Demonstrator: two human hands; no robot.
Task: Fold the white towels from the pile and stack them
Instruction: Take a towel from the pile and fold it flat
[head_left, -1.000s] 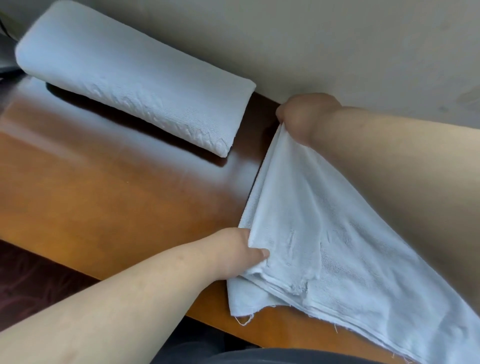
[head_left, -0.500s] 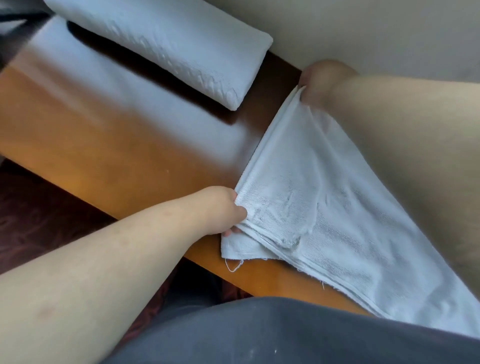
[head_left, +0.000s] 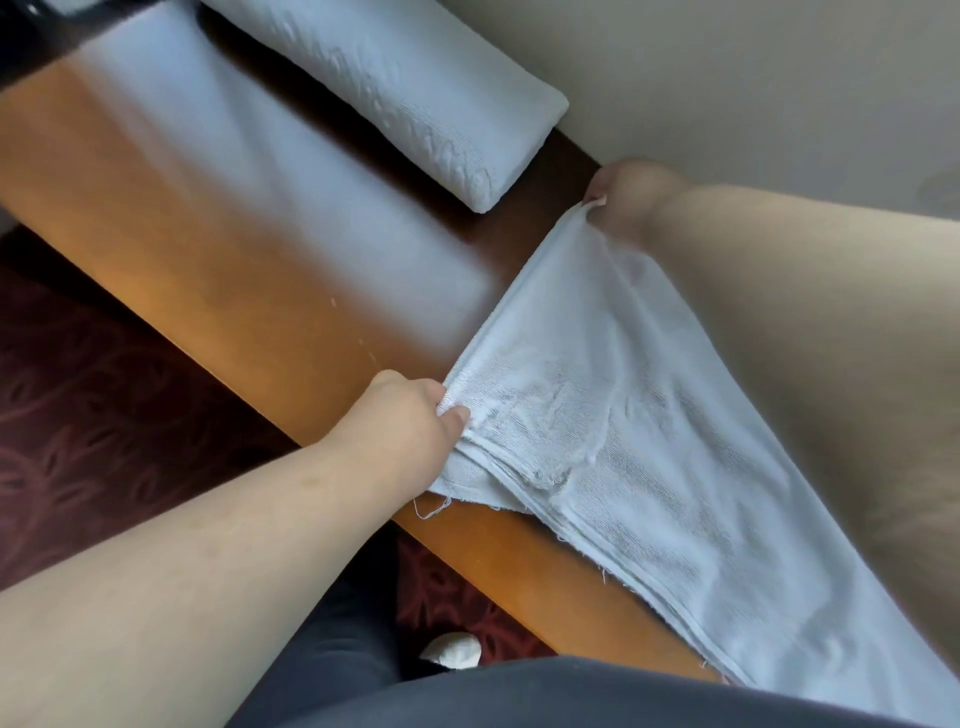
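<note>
A white towel (head_left: 639, 431) lies folded in layers across the right part of the wooden table (head_left: 218, 270), its lower end hanging over the near edge. My left hand (head_left: 410, 421) pinches the towel's near left corner at the table's front edge. At the back, by the wall, my right hand (head_left: 631, 200) grips the far corner, and the edge between the two hands is stretched straight. A folded white towel (head_left: 415, 88) rests at the back of the table, left of my right hand.
A beige wall (head_left: 727, 78) runs directly behind the table. Dark red patterned carpet (head_left: 104, 415) lies below the table's front edge. My dark grey trousers (head_left: 519, 691) fill the bottom, with a small white object (head_left: 452, 652) on the floor.
The view has tilted down and shifted, showing more floor and my lap. Both hands keep their grip on the towel's corners, and the towel lies much as before.
</note>
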